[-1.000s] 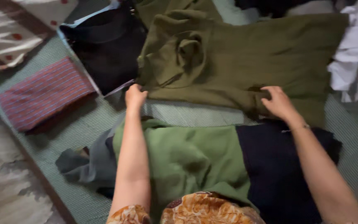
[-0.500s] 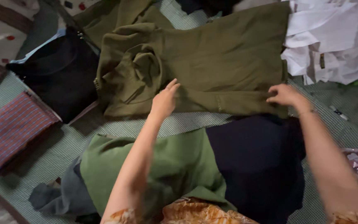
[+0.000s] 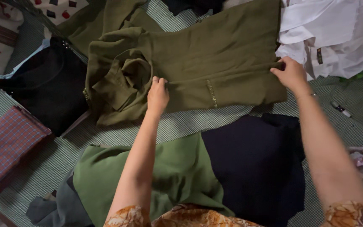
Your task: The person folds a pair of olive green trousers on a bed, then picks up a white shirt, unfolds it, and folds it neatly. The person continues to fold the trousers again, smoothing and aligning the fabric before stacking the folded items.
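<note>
The olive-green garment [image 3: 215,63] is spread across the upper middle of the frame on the green checked mat [image 3: 190,122], and a fold is being made along its near edge. The left hand [image 3: 157,93] is pressed onto the cloth near the bunched collar, fingers curled down on the fabric; whether any cloth is actually pinched there cannot be told. The right hand [image 3: 291,73] is closed on the garment's right edge, with cloth gripped between thumb and fingers.

For a clean fold, the edge should be kept taut between the two hands, the turned-over strip smoothed flat, and the crumpled collar section straightened so no lump is trapped underneath.

The garment lies under both hands, reaching away towards the top of the frame. At its right a white shirt [image 3: 328,38] is touching it; at the left a black garment [image 3: 47,88] sits beside it. Lower down, a light green cloth [image 3: 177,172] and a dark navy cloth [image 3: 257,164] are laid, with a striped red folded cloth [image 3: 5,147] at the left edge.
</note>
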